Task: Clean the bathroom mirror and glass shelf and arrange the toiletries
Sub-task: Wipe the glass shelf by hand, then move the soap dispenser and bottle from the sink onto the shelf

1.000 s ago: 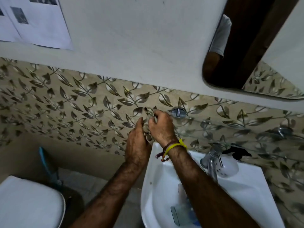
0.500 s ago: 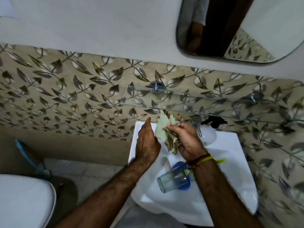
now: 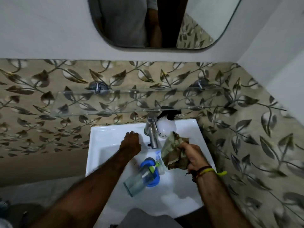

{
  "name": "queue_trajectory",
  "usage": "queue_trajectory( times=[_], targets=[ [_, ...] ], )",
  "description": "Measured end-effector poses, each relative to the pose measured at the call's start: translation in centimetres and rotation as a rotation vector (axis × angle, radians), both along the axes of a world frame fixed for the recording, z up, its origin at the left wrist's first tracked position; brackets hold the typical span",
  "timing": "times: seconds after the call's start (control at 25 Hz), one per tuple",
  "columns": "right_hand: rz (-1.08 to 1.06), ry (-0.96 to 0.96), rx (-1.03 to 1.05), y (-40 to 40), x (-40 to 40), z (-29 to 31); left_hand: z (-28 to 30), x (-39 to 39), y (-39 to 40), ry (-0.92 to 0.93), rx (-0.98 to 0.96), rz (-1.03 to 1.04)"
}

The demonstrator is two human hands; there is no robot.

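Observation:
A rounded mirror [image 3: 164,22] hangs on the white wall above a bare glass shelf [image 3: 115,102] on two chrome brackets. My right hand [image 3: 192,155] is shut on a crumpled olive-brown cloth [image 3: 174,152] over the right side of the white sink [image 3: 105,137]. My left hand [image 3: 131,143] rests palm down on the sink's back ledge, left of the chrome tap [image 3: 152,130], holding nothing. In the basin lie a clear tumbler [image 3: 137,180], a blue round item [image 3: 153,178] and a small tube [image 3: 154,168]. A white spray bottle [image 3: 166,128] with a black trigger stands behind the tap.
Leaf-patterned tiles cover the wall behind the shelf and on the right, where the corner comes close to the sink. Grey floor shows at the lower left. My grey clothing [image 3: 148,218] fills the bottom edge below the sink.
Both hands came down from the shelf's left bracket to the sink. The left hand let go of the cloth and settled on the ledge; the right keeps it. The view swung right.

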State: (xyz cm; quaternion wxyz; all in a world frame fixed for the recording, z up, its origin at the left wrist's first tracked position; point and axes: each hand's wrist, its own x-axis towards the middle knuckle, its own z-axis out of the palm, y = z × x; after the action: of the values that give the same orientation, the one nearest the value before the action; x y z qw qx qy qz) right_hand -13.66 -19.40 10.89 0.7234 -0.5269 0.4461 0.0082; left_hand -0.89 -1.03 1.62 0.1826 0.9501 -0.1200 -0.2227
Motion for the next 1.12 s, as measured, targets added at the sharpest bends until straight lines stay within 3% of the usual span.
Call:
queue_trajectory(
  times=[0.24,0.36,0.48,0.56,0.72,0.88,1.12],
  targets=[
    [-0.079,-0.048,-0.122,-6.1,2.7,-1.9,-1.3,2.6,-3.3,-0.038,0.261,-0.043],
    [0.045,-0.163,-0.651,-9.4,6.3,-3.3,-1.2,3.6,-3.7,-0.009,0.254,-0.038],
    [0.557,-0.104,-1.346,-11.1,9.3,-6.7,-1.5,4.2,-3.7,0.002,0.269,-0.041],
    [0.773,-0.101,-1.584,-11.4,10.1,-10.5,-1.9,4.2,-3.8,0.013,0.276,-0.034],
    [0.930,-0.134,-1.552,-11.7,10.1,-13.6,-1.7,4.7,-3.3,-0.008,0.269,-0.043],
    [1.090,-0.037,-1.528,-12.6,11.0,-12.8,-2.1,4.5,-2.7,-0.010,0.273,-0.064],
    [0.491,-0.124,-1.253,-7.5,3.5,-12.2,-1.7,4.0,-3.0,0.001,0.268,-0.101]
  ],
)
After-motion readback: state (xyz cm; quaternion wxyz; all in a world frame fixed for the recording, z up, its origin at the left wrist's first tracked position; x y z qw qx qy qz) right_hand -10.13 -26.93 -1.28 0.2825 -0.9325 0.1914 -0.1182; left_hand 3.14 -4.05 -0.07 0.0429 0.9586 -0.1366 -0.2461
